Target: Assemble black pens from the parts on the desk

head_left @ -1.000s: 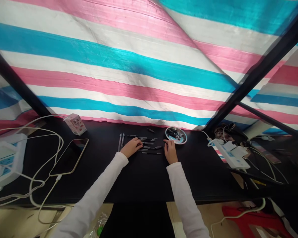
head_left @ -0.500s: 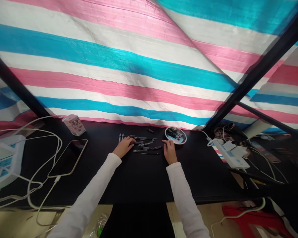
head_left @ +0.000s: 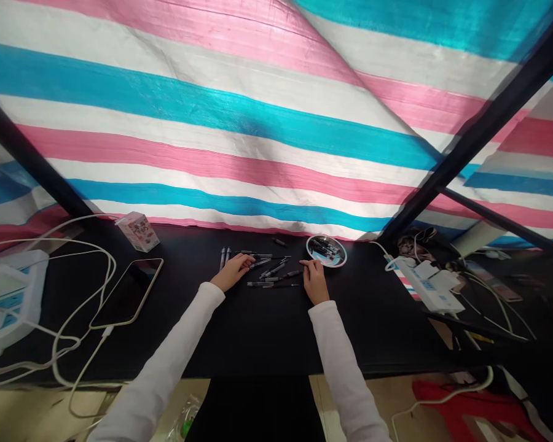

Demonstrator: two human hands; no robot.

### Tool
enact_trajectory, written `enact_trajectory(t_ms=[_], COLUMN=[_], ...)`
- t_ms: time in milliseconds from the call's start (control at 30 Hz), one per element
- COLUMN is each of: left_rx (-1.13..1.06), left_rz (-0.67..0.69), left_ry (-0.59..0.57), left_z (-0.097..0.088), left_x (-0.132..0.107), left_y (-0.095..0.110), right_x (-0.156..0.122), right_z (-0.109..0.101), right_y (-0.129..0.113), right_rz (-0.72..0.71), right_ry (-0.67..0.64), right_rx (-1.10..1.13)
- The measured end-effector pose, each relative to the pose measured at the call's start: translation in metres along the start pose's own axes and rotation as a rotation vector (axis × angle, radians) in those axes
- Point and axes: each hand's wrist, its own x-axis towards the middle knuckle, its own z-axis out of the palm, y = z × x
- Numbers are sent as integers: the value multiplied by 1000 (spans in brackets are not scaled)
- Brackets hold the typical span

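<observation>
Several dark pens and clear pen parts [head_left: 273,270] lie loosely on the black desk between my two hands. My left hand [head_left: 233,271] rests at their left side, fingers stretched over the nearest pens and touching them; whether any pen is under the fingertips is partly hidden. Two pale pen parts [head_left: 224,255] lie side by side just beyond that hand. At the right of the pens, my right hand [head_left: 314,282] lies palm down with its fingers apart, close to a dark pen [head_left: 294,273]. Beyond it is a round white-rimmed dish [head_left: 343,260] with several dark pens in it.
A short dark piece [head_left: 279,242] lies near the back edge. To the left are a phone [head_left: 128,293], a small pink box [head_left: 139,233] and a white power strip [head_left: 23,301] with loose cables. Another power strip [head_left: 426,287] is on the right. Striped sheeting [head_left: 239,159] hangs behind.
The pens between my hands have shifted: some clear ones now lie at a steeper slant, and the lower ones lie closer together. My left hand has moved slightly; the right has stayed nearly still.
</observation>
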Motion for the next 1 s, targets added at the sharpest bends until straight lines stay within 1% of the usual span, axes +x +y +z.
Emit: enact_trajectory(t_ms=[67,133,267,333,433,533,633,733,833,1000], left_rx=[5,48,161,149,92,91,105,128,166,261], left_rz=[3,14,66,89,93,93,106,119,144,154], left_ry=[-13,-9,60,12,-102,-163,-161,-143,-158,-173], left_z=[1,0,1,5,14,22,27,25,21,18], left_x=[4,7,7,6,5,7,12,18,21,20], left_y=[1,6,23,30,35,34,30,27,25,28], right_x=[0,0,0,1,1,0,0,0,0,0], right_z=[0,0,0,0,-1,-1,0,1,1,1], right_y=[0,0,0,0,0,0,1,2,2,2], right_rz=[3,8,9,7,1,-3,-4,-11,-10,-11], right_ry=[-8,-14,-19,-18,-13,-6,2,5,2,-3], right_rx=[-1,-3,-8,-9,-4,-1,0,0,-2,4])
